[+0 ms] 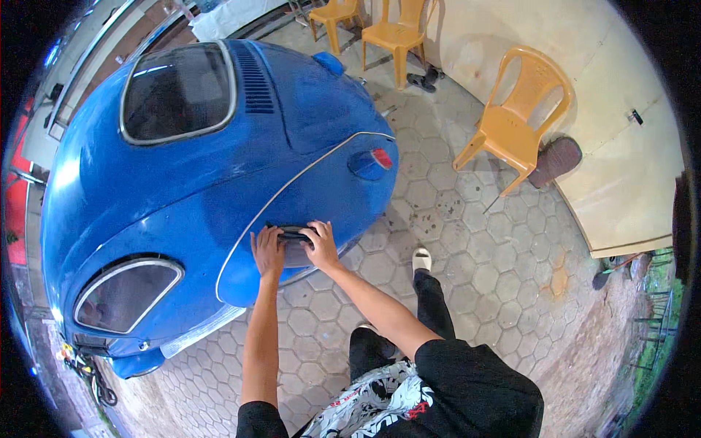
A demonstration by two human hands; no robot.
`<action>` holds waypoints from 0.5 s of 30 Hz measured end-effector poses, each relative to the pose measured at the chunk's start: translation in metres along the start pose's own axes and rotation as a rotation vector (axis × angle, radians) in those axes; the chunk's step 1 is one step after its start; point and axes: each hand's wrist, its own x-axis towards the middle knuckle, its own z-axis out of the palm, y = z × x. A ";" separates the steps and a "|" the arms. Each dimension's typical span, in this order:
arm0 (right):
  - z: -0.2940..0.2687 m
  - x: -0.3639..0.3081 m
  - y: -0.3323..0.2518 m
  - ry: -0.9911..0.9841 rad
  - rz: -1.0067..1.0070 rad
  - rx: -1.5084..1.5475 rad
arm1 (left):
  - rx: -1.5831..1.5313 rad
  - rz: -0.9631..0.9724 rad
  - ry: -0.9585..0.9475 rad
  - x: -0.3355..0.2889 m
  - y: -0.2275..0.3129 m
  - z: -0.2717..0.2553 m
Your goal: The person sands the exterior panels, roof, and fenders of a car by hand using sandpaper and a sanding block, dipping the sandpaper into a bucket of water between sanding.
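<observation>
Beside the rear fender [321,190] of a blue rounded car [175,197], both my hands are close together. My left hand [268,253] curls its fingers over the left end of a dark, narrow object [293,234]. On that object's right end, the bent fingers of my right hand [321,248] are closed. A greyish surface shows between my hands just below it. Its kind is hard to make out, and I cannot tell whether it is part of the car or loose. A red tail light [381,158] sits on the fender beyond my right hand.
Hexagonal paving [467,270] surrounds the car. One yellow plastic chair [511,124] stands by the cream wall [621,160], with a brown cushion-like object [557,162] beside it. Further yellow chairs [394,36] are at the back. Dark shoes [423,79] lie near them.
</observation>
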 end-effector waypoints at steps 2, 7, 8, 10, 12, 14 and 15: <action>-0.025 -0.006 0.003 0.014 0.070 0.002 | -0.005 -0.045 0.060 0.003 0.012 0.000; -0.085 -0.012 0.042 -0.052 0.341 0.292 | -0.132 -0.159 0.043 0.029 0.084 0.012; -0.098 -0.010 0.047 -0.141 0.456 0.300 | -0.203 -0.142 0.025 0.034 0.100 0.014; -0.113 0.000 0.064 -0.069 0.540 0.283 | -0.308 -0.156 0.006 0.050 0.148 0.020; -0.124 0.024 0.089 0.002 0.706 0.293 | -0.482 -0.178 0.004 0.081 0.199 0.026; -0.140 0.066 0.091 -0.016 0.750 0.547 | -0.573 -0.153 -0.012 0.101 0.222 0.027; -0.150 0.086 0.088 -0.017 0.800 0.788 | -0.597 -0.128 -0.036 0.112 0.233 0.022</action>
